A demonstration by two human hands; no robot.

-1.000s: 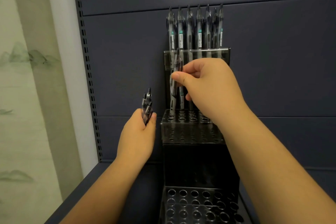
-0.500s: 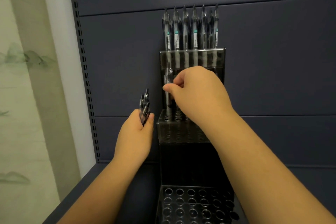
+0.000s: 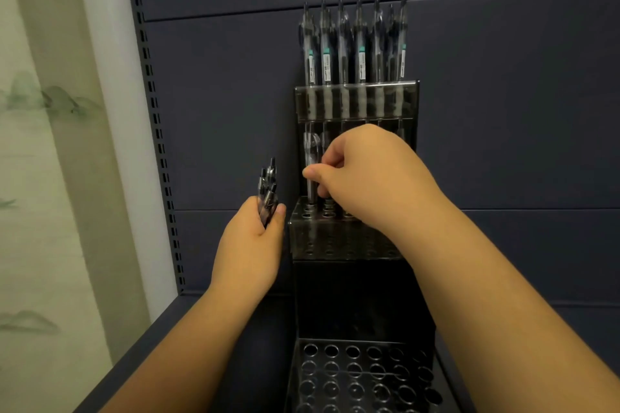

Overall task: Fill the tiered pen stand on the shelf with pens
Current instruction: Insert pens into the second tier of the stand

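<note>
- While your right hand [image 3: 365,174] pinches one pen [image 3: 310,174] between thumb and curled fingers, that pen stands upright, long axis vertical, tip already down in a far-left hole of the middle tier [image 3: 335,235].
- Key relation: hole sits straight below the pinch, so the coming move looks like a plain downward slide along the pen's own axis, then let go. Right hand is the nearer one; left is off to the left of the stand.
- Your left hand [image 3: 251,245] is closed round a bundle of spare pens [image 3: 267,194], clicker ends up, just beside the stand's left wall, not touching it as far as I can tell.
- Tiered pen stand [image 3: 355,295] sits on the shelf [image 3: 161,345] against the dark back panel [image 3: 503,111]: smoky see-through plastic, three steps of round holes.
- Top tier [image 3: 355,100] is packed with a row of pens [image 3: 355,47], clear barrels, teal-banded labels, pale grips.
- Middle tier mostly open holes; how many pens stand behind your right hand I cannot tell.
- Near bottom tier [image 3: 362,375] shows only vacant holes.
</note>
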